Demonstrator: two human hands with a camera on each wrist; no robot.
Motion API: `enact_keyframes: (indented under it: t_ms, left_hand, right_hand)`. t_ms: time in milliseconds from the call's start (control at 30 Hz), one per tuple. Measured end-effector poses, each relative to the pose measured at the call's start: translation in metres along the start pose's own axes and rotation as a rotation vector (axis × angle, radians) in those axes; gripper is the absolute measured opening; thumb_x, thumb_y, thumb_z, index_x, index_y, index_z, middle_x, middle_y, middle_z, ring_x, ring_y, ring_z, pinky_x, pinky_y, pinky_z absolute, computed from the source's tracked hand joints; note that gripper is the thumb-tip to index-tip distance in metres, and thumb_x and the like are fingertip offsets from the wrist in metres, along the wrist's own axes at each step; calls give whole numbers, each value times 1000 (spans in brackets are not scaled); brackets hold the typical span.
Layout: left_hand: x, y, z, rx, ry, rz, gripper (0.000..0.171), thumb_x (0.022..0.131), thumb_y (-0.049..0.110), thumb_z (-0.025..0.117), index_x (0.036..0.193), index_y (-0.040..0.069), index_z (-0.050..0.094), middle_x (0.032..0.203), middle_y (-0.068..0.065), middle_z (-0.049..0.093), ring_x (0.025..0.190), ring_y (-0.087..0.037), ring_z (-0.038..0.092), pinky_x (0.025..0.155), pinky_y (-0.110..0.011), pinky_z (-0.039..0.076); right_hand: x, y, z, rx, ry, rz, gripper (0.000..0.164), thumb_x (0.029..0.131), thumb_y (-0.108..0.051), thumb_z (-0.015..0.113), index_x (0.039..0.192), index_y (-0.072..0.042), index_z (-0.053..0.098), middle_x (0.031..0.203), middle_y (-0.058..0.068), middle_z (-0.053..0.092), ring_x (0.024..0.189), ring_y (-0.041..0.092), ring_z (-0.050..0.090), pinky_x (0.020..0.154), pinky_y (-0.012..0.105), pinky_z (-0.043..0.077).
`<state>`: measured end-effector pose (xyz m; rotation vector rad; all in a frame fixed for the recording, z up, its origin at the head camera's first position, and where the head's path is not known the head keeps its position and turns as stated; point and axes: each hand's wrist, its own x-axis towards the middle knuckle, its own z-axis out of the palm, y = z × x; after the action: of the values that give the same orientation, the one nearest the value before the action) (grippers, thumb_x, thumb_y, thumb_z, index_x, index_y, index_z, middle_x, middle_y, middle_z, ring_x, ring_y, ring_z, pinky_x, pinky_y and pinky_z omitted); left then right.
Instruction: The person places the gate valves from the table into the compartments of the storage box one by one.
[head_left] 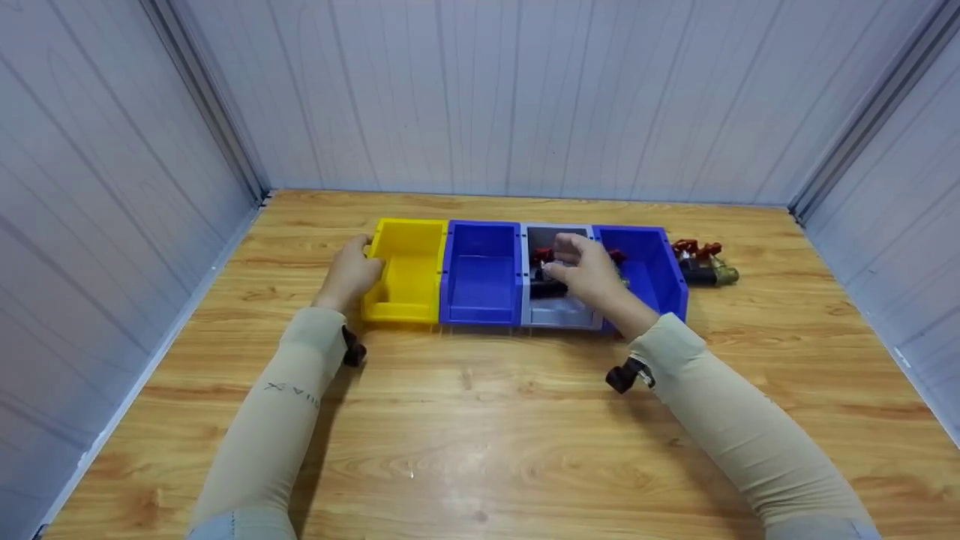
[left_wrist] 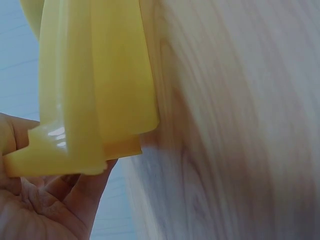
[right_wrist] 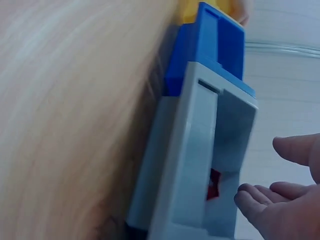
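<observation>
Four joined bins form a row: a yellow bin (head_left: 407,262), a blue bin (head_left: 481,285), a grey bin (head_left: 564,313) and a second blue bin (head_left: 651,281). My left hand (head_left: 351,274) grips the left wall of the yellow bin, thumb inside and fingers outside. Over the grey bin is my right hand (head_left: 589,274), its thumb apart from its fingers and nothing between them. Beneath it, a black part with red pieces (head_left: 547,288) lies in the grey bin; the hand hides some of it. The right wrist view shows a red piece (right_wrist: 214,184) inside.
To the right of the row, a valve-like fitting (head_left: 705,271) with red handles, a black body and a brass end lies on the wooden table (head_left: 465,427). White panel walls (head_left: 480,97) enclose the back and both sides.
</observation>
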<state>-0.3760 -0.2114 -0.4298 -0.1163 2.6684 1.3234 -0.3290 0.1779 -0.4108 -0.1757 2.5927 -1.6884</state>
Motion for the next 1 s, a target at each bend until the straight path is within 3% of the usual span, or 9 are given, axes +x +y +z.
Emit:
enact_keyframes:
  t_ms: [300,633,900,1000]
  left_hand:
    - [-2,-1,1,-28,8,7,60,109,14,46,168,9,35,167,-20,45,146,-36,50,122,-57,43]
    - [-3,-1,-2,-25,-15,-8,63,109,15,45,170,12,31,172,-18,39,153,-35,44,126,-58,38]
    - [-1,-2,0,-31,-17,7,61,111,14,45,170,10,32,170,-18,42,151,-34,46,125,-57,40]
    - [-1,-2,0,-41,-15,4,62,110,14,45,171,10,31,171,-18,40,151,-34,46,125,-57,40]
  right_hand:
    - [-3,-6,-36,50,90,-54,61,104,1,66,160,11,42,159,32,52,148,42,53,120,49,49]
    - [-9,-5,-73,9,168,-21,60,106,-5,67,161,6,44,155,24,57,142,36,58,103,23,52]
    - [-14,3,-101,-47,222,-2,63,107,-13,68,163,2,43,156,21,58,145,34,56,120,43,47]
    - [-14,7,-109,-51,245,2,64,107,-13,69,163,2,43,156,22,58,144,34,57,120,42,47]
